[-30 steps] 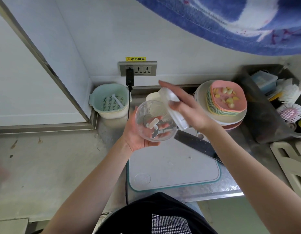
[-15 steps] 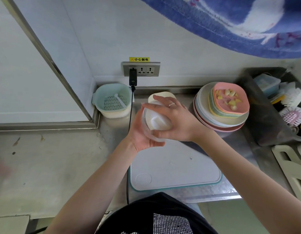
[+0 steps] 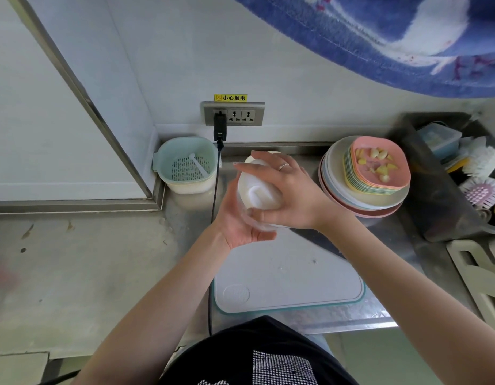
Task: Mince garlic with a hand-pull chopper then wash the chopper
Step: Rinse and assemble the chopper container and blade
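Nearest, low in frame, lies the cutting board (image 3: 288,284). Above it at centre, the left hand (image 3: 240,223) cups the chopper (image 3: 257,198) while the right hand (image 3: 291,195) grips its lid, apparently seated. Farther right, garlic (image 3: 377,162) sits on the pink plate (image 3: 379,165).

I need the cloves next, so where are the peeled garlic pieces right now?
In the head view, the peeled garlic cloves lie on the pink square plate topping the stack of plates, back right of both hands.
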Motion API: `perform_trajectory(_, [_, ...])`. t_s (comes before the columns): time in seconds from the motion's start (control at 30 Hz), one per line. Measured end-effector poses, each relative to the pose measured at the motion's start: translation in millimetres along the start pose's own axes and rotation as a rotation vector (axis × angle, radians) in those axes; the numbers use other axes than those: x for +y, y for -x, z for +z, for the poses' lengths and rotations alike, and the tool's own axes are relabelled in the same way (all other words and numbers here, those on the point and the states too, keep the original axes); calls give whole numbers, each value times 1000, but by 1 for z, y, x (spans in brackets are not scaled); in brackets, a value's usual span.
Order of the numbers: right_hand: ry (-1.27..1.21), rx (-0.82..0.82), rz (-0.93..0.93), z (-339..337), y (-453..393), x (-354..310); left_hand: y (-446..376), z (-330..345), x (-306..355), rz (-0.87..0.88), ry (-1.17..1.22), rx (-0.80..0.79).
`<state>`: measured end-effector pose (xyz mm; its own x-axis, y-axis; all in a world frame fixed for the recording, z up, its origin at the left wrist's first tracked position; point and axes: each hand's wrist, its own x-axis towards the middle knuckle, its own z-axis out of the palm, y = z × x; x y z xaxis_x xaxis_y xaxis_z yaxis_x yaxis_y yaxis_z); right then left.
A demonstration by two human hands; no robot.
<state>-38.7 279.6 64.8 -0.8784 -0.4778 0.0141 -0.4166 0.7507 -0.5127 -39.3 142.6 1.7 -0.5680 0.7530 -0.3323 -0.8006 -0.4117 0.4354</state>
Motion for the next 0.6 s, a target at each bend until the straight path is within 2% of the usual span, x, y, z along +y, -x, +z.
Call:
perform_trajectory(0.13, [46,-45,9,-5,2,-6,1,1,0,-29,48,18])
perform_trajectory(0.23, [141,-137,-47,-11,2,-8,0,0,-2,-141,126,71])
perform_trajectory(0.33, [208,-223,-93,-11,4,-10,3,4,1,-248,60,95])
perform_trajectory(0.4, [171,-257,-85,-12,5,-10,2,-2,3,-311,18,34])
perform_trajectory(0.43, [151,-274,-80,-13,5,-10,1,-5,4,-367,35,-55])
perform_trajectory(0.5, [138,-315,-87,-17,6,-10,2,-11,1,-485,174,-210])
perform_trajectory(0.53, [156,-336,-108,-18,6,-10,3,-12,-2,-500,210,-231])
perform_trajectory(0.6, [204,-360,-182,-17,9,-10,-2,-19,-7,-449,56,-171])
